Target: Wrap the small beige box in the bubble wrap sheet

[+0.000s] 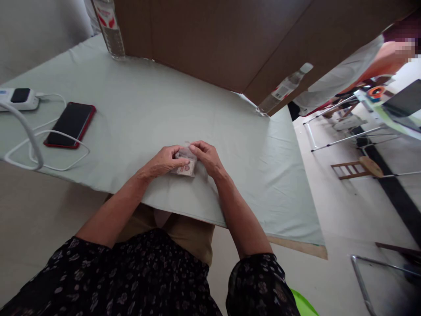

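A small pale packet in clear plastic wrap (187, 168), with reddish print on its face, rests on the light green tablecloth close to the front edge. My left hand (166, 160) grips the packet from its left side, thumb lying across the top. On the other side, my right hand (207, 156) pinches the loose crinkled plastic at the packet's upper end between thumb and fingers. What the packet contains cannot be made out.
To the left lie a black phone with a red case (70, 125), a looped white cable (37, 149) and a white power strip (19, 99). A brown cardboard panel (204, 39) stands behind, with a water bottle (112, 33) and another bottle (284, 90) against it.
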The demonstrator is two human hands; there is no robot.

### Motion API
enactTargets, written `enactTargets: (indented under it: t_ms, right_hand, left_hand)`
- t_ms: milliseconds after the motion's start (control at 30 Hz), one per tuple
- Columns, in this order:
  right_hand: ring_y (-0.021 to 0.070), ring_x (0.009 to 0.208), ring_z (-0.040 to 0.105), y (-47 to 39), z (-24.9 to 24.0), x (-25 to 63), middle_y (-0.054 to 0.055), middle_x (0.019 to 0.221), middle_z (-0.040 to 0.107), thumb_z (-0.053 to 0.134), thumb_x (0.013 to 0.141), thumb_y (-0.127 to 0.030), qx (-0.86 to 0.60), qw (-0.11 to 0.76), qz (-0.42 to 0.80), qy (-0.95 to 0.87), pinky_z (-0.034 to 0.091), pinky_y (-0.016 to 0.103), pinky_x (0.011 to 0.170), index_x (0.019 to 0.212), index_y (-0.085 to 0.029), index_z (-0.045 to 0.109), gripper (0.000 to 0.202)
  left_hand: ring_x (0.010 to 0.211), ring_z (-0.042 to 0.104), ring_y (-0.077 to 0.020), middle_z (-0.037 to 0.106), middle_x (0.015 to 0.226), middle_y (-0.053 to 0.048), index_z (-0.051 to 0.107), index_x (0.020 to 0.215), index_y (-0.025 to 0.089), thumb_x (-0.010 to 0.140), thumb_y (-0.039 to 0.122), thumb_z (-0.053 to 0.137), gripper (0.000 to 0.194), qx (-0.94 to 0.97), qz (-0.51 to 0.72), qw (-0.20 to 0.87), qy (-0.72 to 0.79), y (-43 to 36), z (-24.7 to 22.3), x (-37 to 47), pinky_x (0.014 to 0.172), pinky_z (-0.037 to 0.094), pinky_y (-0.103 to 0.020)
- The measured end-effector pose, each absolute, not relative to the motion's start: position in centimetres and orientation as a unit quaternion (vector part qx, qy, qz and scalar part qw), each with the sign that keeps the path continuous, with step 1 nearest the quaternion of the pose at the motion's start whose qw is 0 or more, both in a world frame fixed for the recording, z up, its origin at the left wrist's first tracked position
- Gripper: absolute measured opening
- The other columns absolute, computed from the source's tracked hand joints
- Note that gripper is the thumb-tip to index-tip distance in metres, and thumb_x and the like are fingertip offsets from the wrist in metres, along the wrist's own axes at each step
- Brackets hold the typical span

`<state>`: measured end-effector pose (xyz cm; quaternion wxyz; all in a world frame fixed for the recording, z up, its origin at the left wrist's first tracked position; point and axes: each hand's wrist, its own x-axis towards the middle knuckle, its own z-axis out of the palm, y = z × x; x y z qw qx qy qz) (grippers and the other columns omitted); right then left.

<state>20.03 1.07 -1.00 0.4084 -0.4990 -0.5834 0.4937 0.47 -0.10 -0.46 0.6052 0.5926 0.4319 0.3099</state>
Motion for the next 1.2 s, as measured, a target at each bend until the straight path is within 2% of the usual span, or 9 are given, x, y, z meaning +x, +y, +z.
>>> enactTargets:
  t_ms: [100,267,400,533,767,900,1033,1100,1200]
  right_hand:
    - [0.0156,0.076,0.058,2.2,-1.4,19.4,0.0,0.078,0.065,0.08,0.07,-0.063,-0.489,0.43,0.496,-0.574,0.051,0.032,0.076,0.078,-0.022,0.066,0.044]
    - [0.0174,0.088,0.064,1.4,-1.7,19.0,0.004,0.095,0.07,0.076,0.076,-0.059,-0.487,0.468,0.448,-0.586,0.052,0.034,0.082,0.083,-0.023,0.069,0.038]
    - [0.0216,0.106,0.067,0.2,-1.6,18.8,0.007,0.112,0.073,0.071,0.084,-0.047,-0.496,0.462,0.396,-0.619,0.053,0.035,0.086,0.085,-0.024,0.074,0.023]
    - [0.0228,0.109,0.068,-0.6,-1.4,18.8,0.006,0.112,0.076,0.068,0.087,-0.035,-0.48,0.453,0.314,-0.683,0.053,0.042,0.099,0.089,-0.027,0.077,0.013]
    - [0.0267,0.119,0.066,-2.6,-0.8,20.2,0.006,0.122,0.075,0.066,0.091,-0.034,-0.461,0.385,0.204,-0.773,0.047,0.051,0.111,0.088,-0.029,0.079,0.014]
    - [0.0272,0.129,0.062,-2.7,-0.5,21.6,0.008,0.136,0.068,0.067,0.092,-0.049,-0.456,0.402,0.257,-0.751,0.048,0.049,0.11,0.104,-0.029,0.076,0.026]
    - [0.032,0.139,0.055,-1.4,-1.1,22.0,0.012,0.157,0.054,0.079,0.077,-0.063,-0.463,0.332,0.314,-0.759,0.049,0.05,0.108,0.145,-0.031,0.056,0.079]
    - [0.0329,0.136,0.057,-0.9,-1.7,21.6,0.014,0.152,0.058,0.081,0.075,-0.064,-0.456,0.304,0.33,-0.769,0.047,0.051,0.11,0.151,-0.029,0.051,0.089]
    - [0.0305,0.125,0.064,-0.3,-2.5,20.9,0.013,0.134,0.069,0.078,0.08,-0.059,-0.457,0.317,0.327,-0.764,0.047,0.05,0.11,0.148,-0.025,0.053,0.08]
  left_hand:
    - [0.081,0.068,-0.0186,0.074,0.092,-0.005,0.073,0.105,0.016,0.075,0.045,0.073,0.041,0.605,0.315,0.601,0.416,0.0,-0.8,0.4,0.073,0.054,-0.031]
    - [0.079,0.064,-0.0168,0.074,0.09,-0.005,0.075,0.103,0.016,0.082,0.055,0.067,0.045,0.609,0.367,0.551,0.437,0.1,-1.2,0.8,0.071,0.05,-0.028]
    - [0.069,0.053,-0.0146,0.061,0.072,0.0,0.069,0.083,0.017,0.089,0.059,0.055,0.045,0.605,0.401,0.491,0.482,0.0,-1.5,1.4,0.063,0.043,-0.027]
    - [0.065,0.046,-0.0135,0.049,0.065,0.002,0.056,0.07,0.019,0.093,0.058,0.048,0.045,0.603,0.416,0.457,0.505,0.0,-1.8,1.7,0.061,0.039,-0.027]
    - [0.07,0.054,-0.0161,0.062,0.074,-0.001,0.068,0.085,0.018,0.095,0.056,0.044,0.046,0.622,0.402,0.451,0.498,0.1,-2.1,1.9,0.066,0.043,-0.028]
    - [0.079,0.06,-0.0203,0.069,0.079,-0.004,0.069,0.081,0.02,0.096,0.055,0.041,0.047,0.668,0.385,0.377,0.512,-0.1,-2.2,1.8,0.078,0.048,-0.032]
    - [0.087,0.063,-0.0229,0.074,0.083,-0.006,0.073,0.085,0.022,0.097,0.05,0.041,0.044,0.685,0.38,0.334,0.524,0.2,-2.4,1.4,0.088,0.05,-0.035]
    - [0.084,0.064,-0.0225,0.074,0.082,-0.006,0.074,0.087,0.021,0.096,0.052,0.042,0.045,0.668,0.387,0.354,0.528,0.3,-2.5,1.3,0.085,0.051,-0.035]
    - [0.084,0.067,-0.0216,0.075,0.088,-0.007,0.073,0.091,0.018,0.096,0.056,0.041,0.05,0.605,0.43,0.413,0.528,0.5,-2.7,1.3,0.079,0.053,-0.033]
